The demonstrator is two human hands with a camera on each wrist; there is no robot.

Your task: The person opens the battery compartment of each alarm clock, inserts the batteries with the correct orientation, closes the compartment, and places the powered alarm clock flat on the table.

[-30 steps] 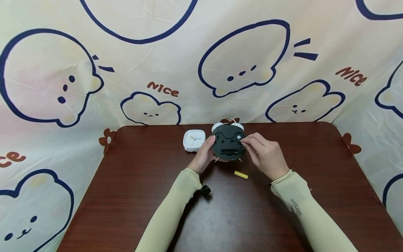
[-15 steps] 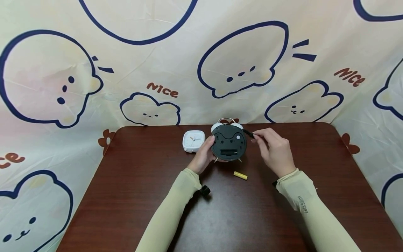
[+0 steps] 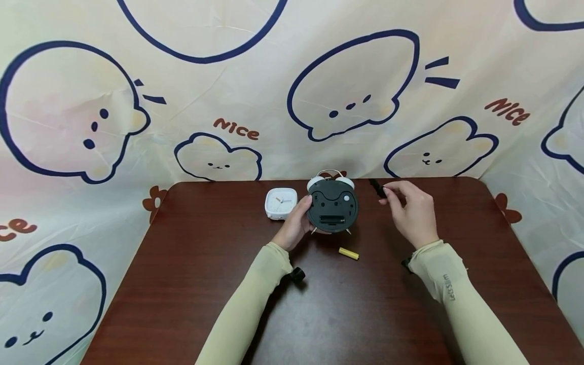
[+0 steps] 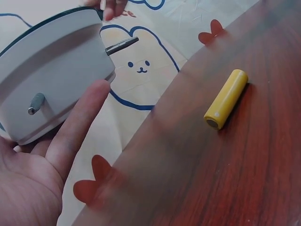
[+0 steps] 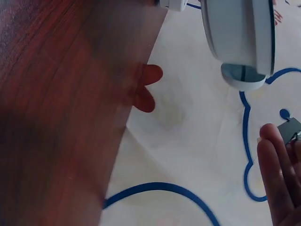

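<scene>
A twin-bell alarm clock (image 3: 333,195) with a dark back, white bells and thin metal legs is held up by my left hand (image 3: 293,227), thumb on its left edge. Its back faces me and the battery slot in it is uncovered. In the left wrist view, fingers (image 4: 77,127) support the clock's white side from below. To the right of the clock, my right hand (image 3: 414,215) pinches a small black battery cover (image 3: 377,189) between thumb and fingertips, apart from the clock. A yellow battery (image 3: 349,253) lies on the table below the clock.
A white square clock (image 3: 280,203) lies face up just left of my left hand. The brown wooden table (image 3: 182,284) ends at a back edge close behind both clocks, where a printed cloth (image 3: 347,147) hangs. Black wrist cameras stick out under both sleeves.
My right hand has drawn the battery cover off the clock's back and carried it to the right. My left hand keeps the alarm clock where it was; the yellow battery has not moved.
</scene>
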